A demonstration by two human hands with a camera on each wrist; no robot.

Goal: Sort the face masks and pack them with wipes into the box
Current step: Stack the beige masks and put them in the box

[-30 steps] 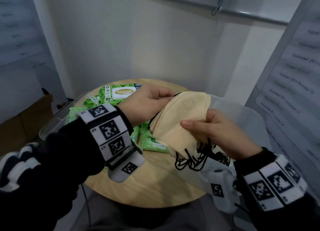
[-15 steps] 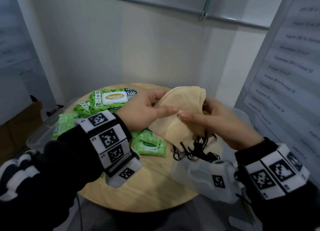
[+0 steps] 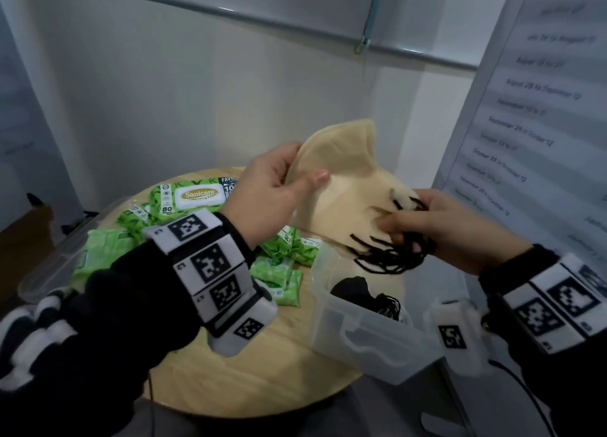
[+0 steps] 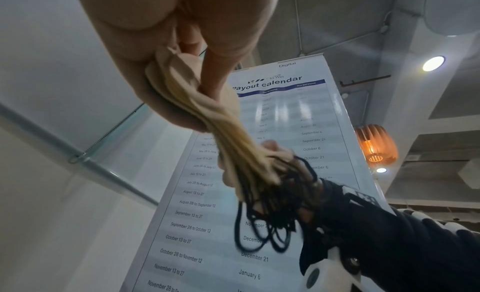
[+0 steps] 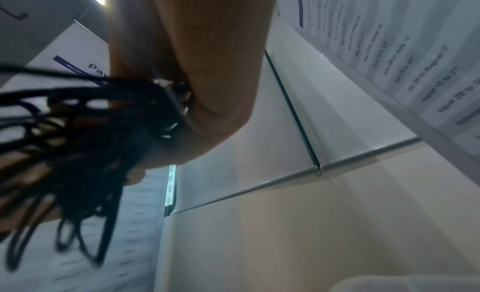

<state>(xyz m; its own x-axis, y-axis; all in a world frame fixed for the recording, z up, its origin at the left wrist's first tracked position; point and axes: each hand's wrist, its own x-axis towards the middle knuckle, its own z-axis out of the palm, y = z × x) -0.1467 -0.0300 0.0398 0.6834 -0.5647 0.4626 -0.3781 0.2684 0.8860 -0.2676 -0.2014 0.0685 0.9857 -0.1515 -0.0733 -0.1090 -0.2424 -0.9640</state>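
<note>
The stack of beige face masks [image 3: 345, 187] has been lifted and fanned since the earlier head frames, its top corner now raised well above the round wooden table [image 3: 262, 364] where before it was held lower and flatter; the left hand [image 3: 272, 197] is clamped on the upper left edge, thumb pressed over the front and fingers curled behind, as is confirmed in the left wrist view; the right hand [image 3: 440, 229] is closed on the lower right end, the black ear loops [image 3: 384, 252] being bunched and tangled through its fingers; the clear plastic box [image 3: 358, 331] has come into view directly beneath the stack, with a black mask or masks [image 3: 354, 290] seemingly lying inside already; it is judged that the beige group has been gathered and is about to be lowered into the box; the wipes are not yet packed, the small green packs [image 3: 279, 272] and the large pack [image 3: 197, 197] being left on the table; "Sanicare" and "80" can be read on the large pack; "Payout calendar", "Digital" and date rows such as "October 28 to November 12" can be read on the banner [image 4: 272, 132].
</note>
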